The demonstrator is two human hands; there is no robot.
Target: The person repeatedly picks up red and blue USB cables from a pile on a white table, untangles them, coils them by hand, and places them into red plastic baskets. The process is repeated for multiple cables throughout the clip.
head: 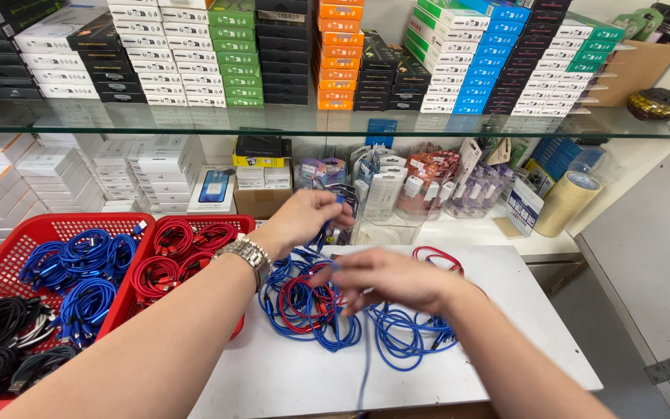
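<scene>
The blue cable [333,233] you are working on runs between your two hands above the middle of the white surface [288,372]. It is thin, light and limp, so it will sag and tangle. Take it near the plug end, where it is stiffer (the braided jacket should not slip much). Your left hand [308,217] is closed on one end, fingers pinched together at the far side. Your right hand [385,279] hovers nearer, its fingers curled on the strand. Beneath them lies a heap of loose blue and red cables [312,306]. At the left, red baskets [9,256] hold coiled cables. Boxes are stacked on the glass shelf [312,120] beyond.
</scene>
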